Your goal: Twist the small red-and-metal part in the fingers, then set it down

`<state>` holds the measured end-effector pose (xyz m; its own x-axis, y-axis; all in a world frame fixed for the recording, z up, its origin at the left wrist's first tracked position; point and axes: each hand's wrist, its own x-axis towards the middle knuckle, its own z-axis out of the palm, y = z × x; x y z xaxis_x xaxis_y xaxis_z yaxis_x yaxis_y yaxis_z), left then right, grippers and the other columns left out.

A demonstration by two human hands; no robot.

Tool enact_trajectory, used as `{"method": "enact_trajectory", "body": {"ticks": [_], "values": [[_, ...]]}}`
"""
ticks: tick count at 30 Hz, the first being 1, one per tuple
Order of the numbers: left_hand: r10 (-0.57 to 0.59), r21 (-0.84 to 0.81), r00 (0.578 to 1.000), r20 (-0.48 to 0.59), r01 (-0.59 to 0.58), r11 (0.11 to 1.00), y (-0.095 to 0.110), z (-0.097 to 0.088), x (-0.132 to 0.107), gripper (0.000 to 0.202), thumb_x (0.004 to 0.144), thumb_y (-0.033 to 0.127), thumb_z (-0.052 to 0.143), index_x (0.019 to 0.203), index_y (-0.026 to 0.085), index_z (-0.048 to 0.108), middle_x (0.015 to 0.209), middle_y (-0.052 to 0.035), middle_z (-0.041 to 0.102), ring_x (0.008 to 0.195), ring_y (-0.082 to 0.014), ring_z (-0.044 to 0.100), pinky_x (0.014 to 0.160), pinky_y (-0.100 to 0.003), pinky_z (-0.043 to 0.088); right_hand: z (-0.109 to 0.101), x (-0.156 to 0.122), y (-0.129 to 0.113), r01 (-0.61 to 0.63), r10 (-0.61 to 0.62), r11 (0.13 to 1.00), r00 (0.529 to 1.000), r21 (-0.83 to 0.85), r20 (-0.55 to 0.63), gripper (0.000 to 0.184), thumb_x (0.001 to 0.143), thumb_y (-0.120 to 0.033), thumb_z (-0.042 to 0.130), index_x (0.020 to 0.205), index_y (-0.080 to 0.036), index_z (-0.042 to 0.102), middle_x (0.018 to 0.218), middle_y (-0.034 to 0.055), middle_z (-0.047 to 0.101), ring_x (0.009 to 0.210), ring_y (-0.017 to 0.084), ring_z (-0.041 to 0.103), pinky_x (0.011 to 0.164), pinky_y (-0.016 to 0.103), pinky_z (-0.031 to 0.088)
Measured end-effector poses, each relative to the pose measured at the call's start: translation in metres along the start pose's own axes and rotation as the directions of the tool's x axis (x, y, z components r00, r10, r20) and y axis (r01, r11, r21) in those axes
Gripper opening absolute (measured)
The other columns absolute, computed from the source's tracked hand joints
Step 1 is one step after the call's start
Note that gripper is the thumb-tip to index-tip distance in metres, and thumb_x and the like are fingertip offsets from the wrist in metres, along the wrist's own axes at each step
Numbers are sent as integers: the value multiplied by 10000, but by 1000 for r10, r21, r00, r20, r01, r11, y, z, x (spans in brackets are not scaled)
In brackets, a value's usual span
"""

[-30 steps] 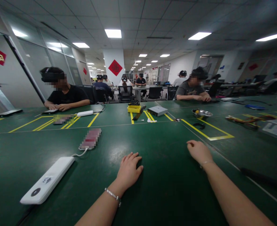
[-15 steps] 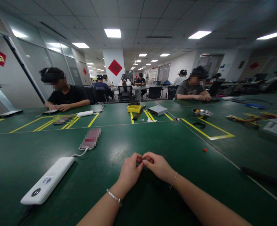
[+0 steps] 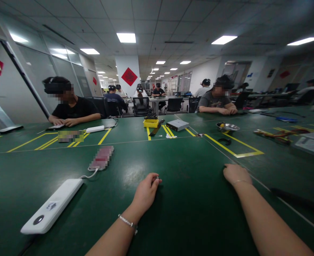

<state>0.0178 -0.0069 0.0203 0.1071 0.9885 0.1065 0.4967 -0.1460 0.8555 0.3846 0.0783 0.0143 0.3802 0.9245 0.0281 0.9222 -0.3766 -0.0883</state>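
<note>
My left hand is held just over the green table, thumb and forefinger pinched on a small shiny metal piece. Its exact kind is too small to make out. Farther right, my right hand rests low at the tabletop, back of the hand towards me and fingers curled downward. Those fingertips are mostly hidden, as is whatever lies beneath them. The small orange-red piece seen earlier at this spot is covered by the hand.
A white power bank is cabled to a phone on the left. Farther back stand a yellow tray, a grey box and a metal bowl. A dark curved piece lies inside yellow tape. Two people sit across the table.
My hands have come apart. The right one has moved right, over where the orange-red piece lay, while the left stayed nearly in place, keeping the small metal piece.
</note>
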Motion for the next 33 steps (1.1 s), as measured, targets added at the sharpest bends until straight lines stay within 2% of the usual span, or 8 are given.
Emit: {"method": "enact_trajectory", "body": {"ticks": [6,9,12,14,17,20,26,33], "values": [[3,87,1000,-21,-1,996,-4,1,1,266,773,372,413,958,209,514,798,-15,628,751,-153,581,661,-256,405,-6,-3,-7,46,-43,998,998,51,-54,311,688,-140,405,885,-163,644,952,155,602,854,263,567,695,354,424],[10,99,1000,-17,-9,995,-3,2,1,247,756,360,431,933,214,523,756,4,603,715,-145,566,635,-246,397,-12,-15,-31,135,-120,964,990,229,-75,255,687,-179,447,864,-173,631,938,112,608,812,220,571,695,323,424],[29,99,999,-18,-27,995,-2,2,1,208,733,327,460,897,218,527,729,23,578,685,-131,549,624,-234,390,-17,-40,-73,188,-228,830,973,525,13,200,685,-209,489,837,-182,616,859,70,626,757,172,568,684,289,426],[42,105,999,-13,-40,994,-2,2,2,184,717,303,479,874,223,532,718,33,570,676,-124,540,623,-228,385,-17,-63,-103,169,-367,666,922,727,122,168,673,-200,516,811,-179,608,796,48,629,718,145,562,680,278,426],[56,129,998,-4,-55,990,-3,2,2,154,700,287,501,835,227,545,702,39,569,668,-121,530,618,-223,376,-15,-96,-138,30,-599,386,768,922,226,163,628,-192,575,787,-155,581,756,28,617,665,115,551,667,272,427],[63,152,998,-9,-61,986,-3,2,2,153,714,318,490,812,221,556,686,36,566,649,-123,522,599,-225,366,-10,-116,-154,-116,-702,243,664,963,257,230,591,-248,638,780,-144,556,674,-1,592,583,90,523,612,260,413],[78,163,997,-11,-75,984,-2,3,1,276,789,401,368,781,207,565,608,39,535,581,-117,491,550,-221,338,-3,-123,-159,-238,-669,133,695,962,264,242,618,-353,630,721,-142,569,598,-17,549,533,72,481,557,235,372],[79,128,996,-34,-74,989,0,1,-1,255,777,385,393,826,207,569,618,39,543,584,-116,493,548,-219,348,-2,-129,-164,-375,-661,21,690,927,294,242,581,-295,674,745,-155,566,636,-12,572,574,77,513,603,239,390]]}}
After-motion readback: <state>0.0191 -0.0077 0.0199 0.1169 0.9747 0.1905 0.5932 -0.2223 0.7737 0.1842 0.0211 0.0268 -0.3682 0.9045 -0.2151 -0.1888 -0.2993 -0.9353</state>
